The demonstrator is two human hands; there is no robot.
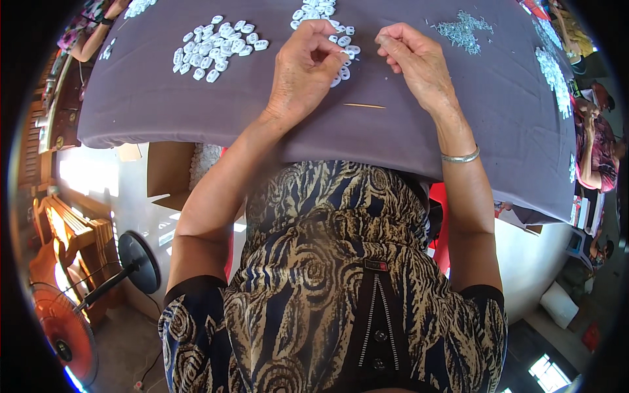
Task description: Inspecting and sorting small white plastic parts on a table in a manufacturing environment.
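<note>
Two hands: left hand [303, 69] grip holds white pieces [345, 56], right hand [416, 62] pinched narrow; one stick [365, 105].

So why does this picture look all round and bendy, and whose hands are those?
The picture comes from a small camera worn on a person's head, looking down. Its lens sees very wide, so straight edges bend near the rim. The two arms coming up from below belong to that person.

The left hand rests on a pile of small white pieces, its fingers curled over some. The right hand is pinched shut beside that pile; anything in it is too small to see. They work on a table with a grey cloth. Another white pile lies to the left, a thin wooden stick between the hands, and a heap of tiny silver bits to the right.
</note>
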